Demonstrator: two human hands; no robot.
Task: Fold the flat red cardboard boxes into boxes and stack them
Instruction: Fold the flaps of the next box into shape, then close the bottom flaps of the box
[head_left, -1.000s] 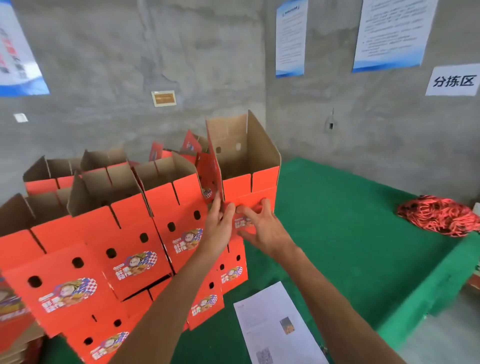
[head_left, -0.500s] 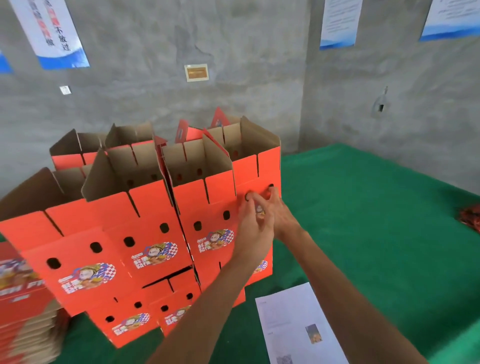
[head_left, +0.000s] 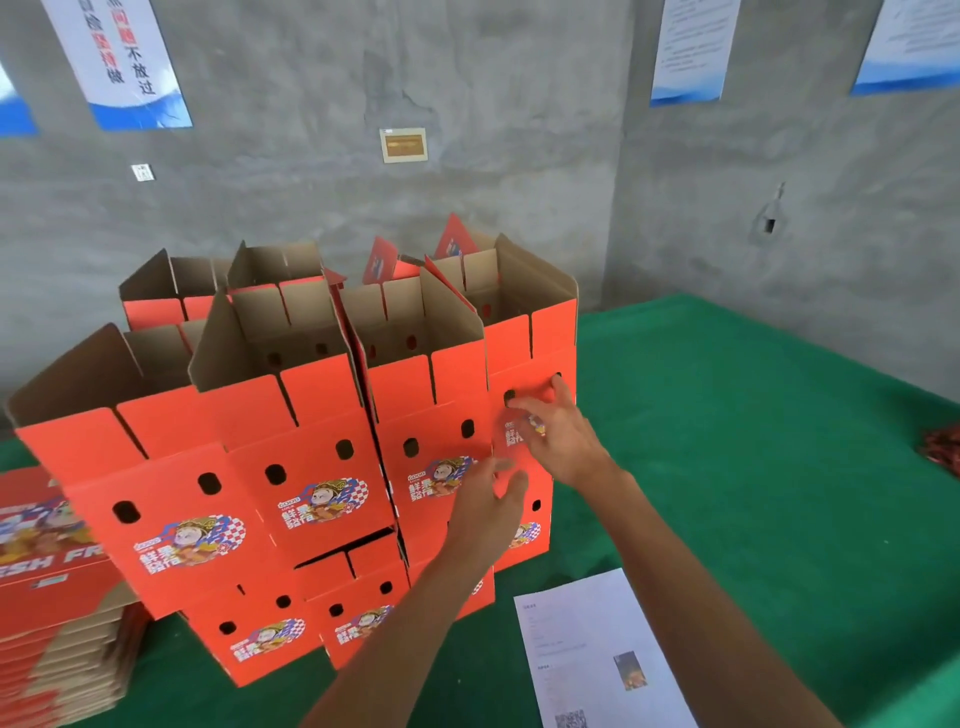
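Note:
Several folded red boxes (head_left: 311, 467) with open brown tops stand in two layers on the green table (head_left: 753, 467). The rightmost upper box (head_left: 540, 338) sits at the end of the row. My right hand (head_left: 556, 436) lies flat against its red front, fingers straight near a round hole. My left hand (head_left: 491, 501) is lower, with relaxed fingers touching the front where this box meets its neighbour (head_left: 421, 395). A pile of flat red boxes (head_left: 47, 597) lies at the lower left.
A printed white sheet (head_left: 597, 649) lies on the table near my right forearm. A red bundle (head_left: 943, 452) shows at the right edge. Grey concrete walls with posters meet in a corner behind the stack.
The rightmost box has come down from above the stack and now sits level in the row. My hands have gone from holding it to lying flat on its front.

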